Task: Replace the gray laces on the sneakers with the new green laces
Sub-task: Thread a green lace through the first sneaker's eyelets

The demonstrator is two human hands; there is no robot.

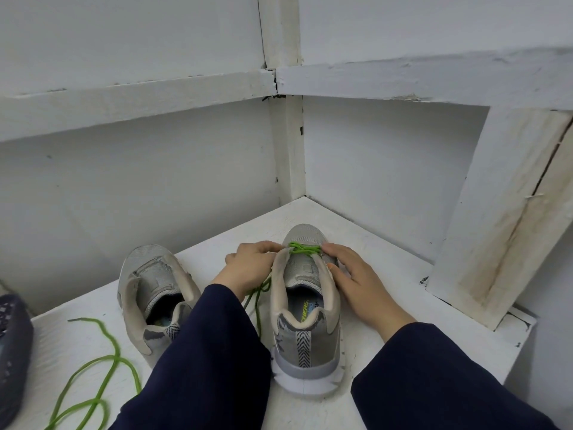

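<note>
a person's two hands work at the toe end of the right-hand sneaker on a white surface set in a corner of white-painted boards. the left hand is curled with its fingertips pinched on the green lace where it crosses the lowest eyelets; the lace's loose tails drop between the left wrist and the shoe. the right hand lies mostly open against the shoe's outer side, fingertips at the eyelet row, steadying it; whether it also grips the lace cannot be told. the second sneaker stands just to the left, unlaced, with a spare green lace looped near the front edge. no gray laces are in view.

only the first crossings appear threaded, so most of the job seems to remain. a hard tug could draw the tails uneven or pull an end back out of its eyelet; the spare lace could slip off the edge if a sleeve sweeps it. the fingers hide the eyelets themselves, and a dark patterned object at far left is cut off.
</note>
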